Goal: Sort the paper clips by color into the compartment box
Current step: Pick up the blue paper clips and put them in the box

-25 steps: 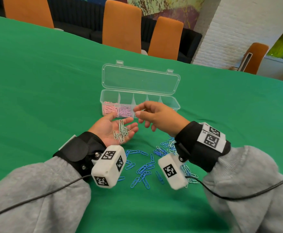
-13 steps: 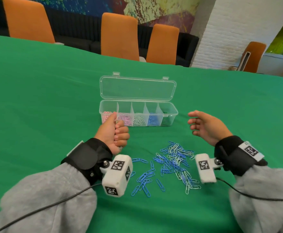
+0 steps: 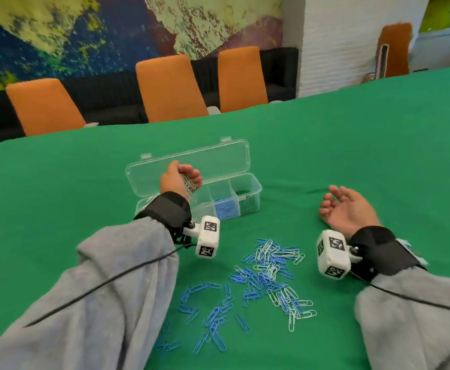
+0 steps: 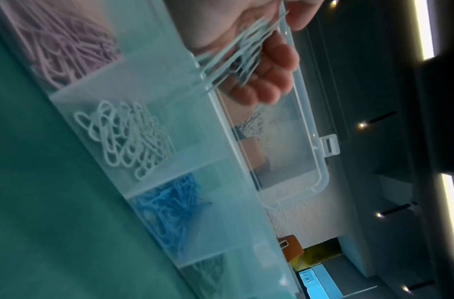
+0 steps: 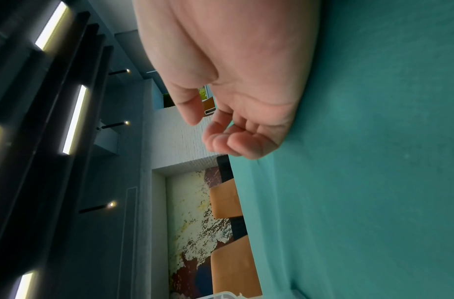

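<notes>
Several pale mint paper clips (image 4: pixel 236 50) sit bunched in my left hand (image 3: pixel 179 178), fingers curled round them, above the open compartment box (image 3: pixel 256 186) on the green table (image 3: pixel 352 145). Under that hand the box shows pink clips (image 4: pixel 67 46), then white-mint clips (image 4: pixel 128 139), blue clips (image 4: pixel 169 214) and dark green ones in separate compartments. My right hand (image 3: pixel 348 208) rests on the cloth well to the right, palm up, fingers loosely curled, holding nothing. Near me lies a loose pile of blue and pale clips (image 3: pixel 266 276).
</notes>
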Available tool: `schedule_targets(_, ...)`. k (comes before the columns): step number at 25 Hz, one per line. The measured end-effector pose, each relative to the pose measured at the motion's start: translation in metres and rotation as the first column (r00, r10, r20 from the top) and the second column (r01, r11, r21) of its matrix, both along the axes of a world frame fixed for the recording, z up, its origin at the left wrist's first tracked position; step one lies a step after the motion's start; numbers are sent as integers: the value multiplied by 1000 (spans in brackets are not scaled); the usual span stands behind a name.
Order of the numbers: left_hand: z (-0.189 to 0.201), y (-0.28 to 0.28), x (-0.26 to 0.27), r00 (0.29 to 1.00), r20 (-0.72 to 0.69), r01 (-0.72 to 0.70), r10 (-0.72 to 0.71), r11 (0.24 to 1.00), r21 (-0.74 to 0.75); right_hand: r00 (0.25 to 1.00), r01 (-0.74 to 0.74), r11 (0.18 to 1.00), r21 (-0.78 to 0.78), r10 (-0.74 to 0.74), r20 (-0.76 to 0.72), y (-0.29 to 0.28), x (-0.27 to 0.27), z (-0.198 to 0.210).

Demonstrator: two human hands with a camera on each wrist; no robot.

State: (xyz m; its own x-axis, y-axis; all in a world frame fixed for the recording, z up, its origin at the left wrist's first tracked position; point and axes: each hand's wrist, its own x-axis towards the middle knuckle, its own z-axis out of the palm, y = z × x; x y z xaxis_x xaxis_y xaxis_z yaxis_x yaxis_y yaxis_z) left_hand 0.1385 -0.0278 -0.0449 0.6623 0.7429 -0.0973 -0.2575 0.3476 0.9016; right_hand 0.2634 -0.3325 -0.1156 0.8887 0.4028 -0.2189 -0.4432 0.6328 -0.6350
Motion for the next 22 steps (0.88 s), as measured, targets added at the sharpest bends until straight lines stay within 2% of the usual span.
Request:
schedule_targets(6, 5, 7, -8, 992, -92, 91, -82, 991, 98, 999, -22, 992, -127, 18, -33, 8, 1, 5)
schedule_targets(9, 20, -3, -23, 994, -53, 104, -99, 990, 100, 999, -25, 991, -133, 20, -44, 9, -2, 4)
schedule_targets(11, 26, -7, -44, 993, 6, 119, -120, 990, 72, 999, -22, 991, -130, 16, -41, 8, -4, 4)
schedule_targets(14, 23, -13, -67, 988, 70, 143, -139, 989, -48, 999, -7, 990, -139, 3, -33, 6, -5, 3)
schedule_targets(18, 15, -18, -67, 970, 205, 177, -128, 955, -239, 1000, -6, 989, -147, 5, -6, 6, -7, 0)
schedule_targets(20, 19, -22, -61, 963, 219, 205, -157, 954, -218, 1000, 0, 988, -152, -1, -4, 6, -6, -3)
schedule_targets(22, 25, -25, -49, 972, 166, 189, -166, 972, -136, 1000, 3, 989, -149, -4, -5, 6, -4, -4)
